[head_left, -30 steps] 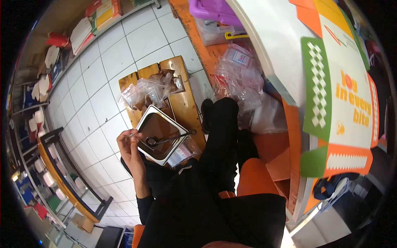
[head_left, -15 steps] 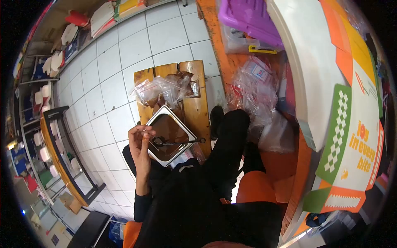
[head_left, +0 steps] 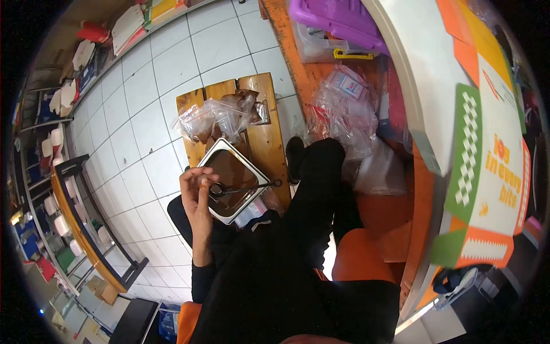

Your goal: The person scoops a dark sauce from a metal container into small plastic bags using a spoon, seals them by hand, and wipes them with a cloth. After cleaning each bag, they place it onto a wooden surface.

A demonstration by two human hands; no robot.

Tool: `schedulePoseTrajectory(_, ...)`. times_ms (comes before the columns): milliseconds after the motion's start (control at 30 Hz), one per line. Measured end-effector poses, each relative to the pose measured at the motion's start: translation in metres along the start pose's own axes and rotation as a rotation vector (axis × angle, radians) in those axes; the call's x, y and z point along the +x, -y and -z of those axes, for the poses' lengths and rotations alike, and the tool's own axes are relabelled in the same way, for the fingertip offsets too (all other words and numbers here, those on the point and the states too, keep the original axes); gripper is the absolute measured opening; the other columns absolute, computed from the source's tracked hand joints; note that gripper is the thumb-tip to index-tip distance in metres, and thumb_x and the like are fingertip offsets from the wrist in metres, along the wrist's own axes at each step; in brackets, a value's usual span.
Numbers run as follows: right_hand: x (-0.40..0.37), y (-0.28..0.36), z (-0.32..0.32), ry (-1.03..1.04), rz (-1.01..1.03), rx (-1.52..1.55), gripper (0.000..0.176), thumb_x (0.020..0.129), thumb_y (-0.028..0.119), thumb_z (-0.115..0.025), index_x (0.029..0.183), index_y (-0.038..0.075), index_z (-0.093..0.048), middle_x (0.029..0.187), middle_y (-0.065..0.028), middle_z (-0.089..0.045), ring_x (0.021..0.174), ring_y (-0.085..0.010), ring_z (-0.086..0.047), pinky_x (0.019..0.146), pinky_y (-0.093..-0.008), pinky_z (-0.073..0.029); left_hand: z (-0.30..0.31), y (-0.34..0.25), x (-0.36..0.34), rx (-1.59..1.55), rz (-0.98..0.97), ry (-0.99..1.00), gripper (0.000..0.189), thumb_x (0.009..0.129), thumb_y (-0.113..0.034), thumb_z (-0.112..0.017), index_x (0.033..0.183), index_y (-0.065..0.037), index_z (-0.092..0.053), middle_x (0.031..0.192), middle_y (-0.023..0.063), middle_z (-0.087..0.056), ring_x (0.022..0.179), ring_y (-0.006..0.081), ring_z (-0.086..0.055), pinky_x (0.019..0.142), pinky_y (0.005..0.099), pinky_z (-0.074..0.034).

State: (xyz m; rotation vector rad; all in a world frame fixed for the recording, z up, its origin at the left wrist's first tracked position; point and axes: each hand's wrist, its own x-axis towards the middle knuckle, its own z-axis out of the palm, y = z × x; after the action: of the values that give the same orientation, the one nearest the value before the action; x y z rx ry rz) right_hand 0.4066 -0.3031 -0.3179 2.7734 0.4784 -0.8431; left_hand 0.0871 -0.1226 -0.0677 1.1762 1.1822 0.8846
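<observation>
My left hand is beside the left corner of a white-rimmed tub, its fingers loosely bent and the thumb raised. A brown smear marks the thumb, and I see nothing held. Dark brown liquid or paste lies in the tub. Across it rests a dark spoon-like utensil, its round end near my thumb and its ringed handle end past the right rim. Behind the tub, clear plastic bags and brown-filled packets lie on a wooden stool. My right hand is out of view.
To the right, an orange surface bears a heap of clear plastic packaging and a bin with a purple lid. A large printed carton rises at far right. Shelving lines the left, beyond the tiled floor.
The view has shifted slightly, so the stool and tub appear a little higher and farther left. My left hand keeps nearly the same pose beside the tub.
</observation>
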Motion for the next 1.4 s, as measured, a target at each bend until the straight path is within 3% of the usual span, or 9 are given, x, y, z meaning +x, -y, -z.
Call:
schedulePoseTrajectory(400,-0.165,0.047,0.137,-0.337,0.214,0.221,0.024,0.077,0.011,-0.051,0.096,-0.002,-0.055,0.101,-0.0236,-0.056,0.085,-0.0383,-0.057,0.075,-0.0423,-0.048,0.016,0.009,-0.034,-0.130,-0.045,0.151,0.028,0.088,-0.002,-0.049,0.114,-0.005,-0.041,0.107,0.0093,-0.052,0.094,0.0147,-0.054,0.083,0.0261,-0.042)
schedulePoseTrajectory(567,-0.284,0.071,0.171,-0.471,1.263,0.737,0.011,0.069,-0.004,-0.055,0.078,-0.001,-0.048,0.101,-0.0182,-0.057,0.097,-0.0342,-0.055,0.089,-0.0385,-0.043,0.000,0.020,-0.046,0.113,-0.186,0.282,0.070,0.074,-0.004,-0.068,0.130,-0.005,-0.025,0.122,0.0131,-0.043,0.106,0.0205,-0.049,0.088,0.0327,-0.043)
schedulePoseTrajectory(667,-0.322,0.091,0.153,-0.299,1.666,0.522,0.014,0.066,-0.005,-0.058,0.078,-0.002,-0.051,0.108,-0.0162,-0.057,0.105,-0.0326,-0.053,0.095,-0.0387,-0.040,-0.002,-0.008,-0.061,0.102,-0.374,0.321,0.084,0.068,0.011,-0.056,0.138,-0.007,-0.014,0.132,0.0153,-0.037,0.119,0.0289,-0.041,0.095,0.0329,-0.036)
schedulePoseTrajectory(767,-0.330,0.092,0.153,-0.171,1.802,0.537,0.014,0.074,0.002,-0.062,0.085,-0.003,-0.054,0.107,-0.0151,-0.057,0.100,-0.0315,-0.056,0.090,-0.0389,-0.044,0.025,-0.024,-0.079,0.191,-0.300,0.531,0.069,0.062,0.013,-0.041,0.128,-0.002,-0.038,0.116,0.0204,-0.050,0.113,0.0306,-0.049,0.091,0.0342,-0.038)
schedulePoseTrajectory(933,-0.331,0.078,0.165,0.377,1.535,1.286,0.025,0.075,0.006,-0.067,0.098,0.001,-0.058,0.103,-0.0116,-0.060,0.097,-0.0273,-0.059,0.086,-0.0360,-0.046,0.044,-0.024,-0.106,0.092,-0.393,0.342,0.027,0.072,0.003,-0.044,0.097,0.001,-0.054,0.087,0.0109,-0.056,0.083,0.0193,-0.055,0.072,0.0279,-0.043)
schedulePoseTrajectory(1000,-0.328,0.080,0.176,0.140,1.698,0.990,0.042,0.075,0.008,-0.067,0.115,0.006,-0.053,0.115,-0.0149,-0.053,0.108,-0.0280,-0.052,0.087,-0.0347,-0.044,0.047,-0.018,-0.109,-0.236,-0.142,0.236,0.011,0.076,-0.001,-0.045,0.083,0.001,-0.053,0.074,0.0037,-0.053,0.069,0.0114,-0.051,0.060,0.0238,-0.041)
schedulePoseTrajectory(1100,-0.341,0.084,0.166,0.211,1.816,0.664,0.061,0.077,0.005,-0.063,0.132,0.014,-0.039,0.126,-0.0186,-0.040,0.115,-0.0303,-0.043,0.087,-0.0349,-0.043,0.044,0.004,-0.107,-0.320,-0.323,0.152,0.013,0.081,-0.013,-0.049,0.072,-0.004,-0.047,0.067,-0.0024,-0.045,0.059,0.0045,-0.040,0.050,0.0204,-0.030)
schedulePoseTrajectory(1300,-0.358,0.082,0.117,-0.114,1.674,0.606,0.042,0.075,-0.001,-0.060,0.115,0.008,-0.056,0.097,-0.0135,-0.053,0.085,-0.0281,-0.057,0.072,-0.0335,-0.048,0.028,-0.019,-0.130,-0.791,0.218,-0.111,0.011,0.082,-0.005,-0.041,0.080,-0.004,-0.052,0.084,0.0062,-0.054,0.079,0.0129,-0.053,0.067,0.0238,-0.043)
schedulePoseTrajectory(1400,-0.350,0.077,0.106,-0.190,1.696,0.602,0.030,0.075,-0.002,-0.060,0.104,0.003,-0.059,0.082,-0.0120,-0.053,0.070,-0.0274,-0.059,0.062,-0.0326,-0.049,0.055,-0.012,-0.129,0.162,-0.266,0.206,0.025,0.083,-0.006,-0.041,0.103,-0.001,-0.055,0.092,0.0085,-0.058,0.093,0.0215,-0.056,0.084,0.0321,-0.044)
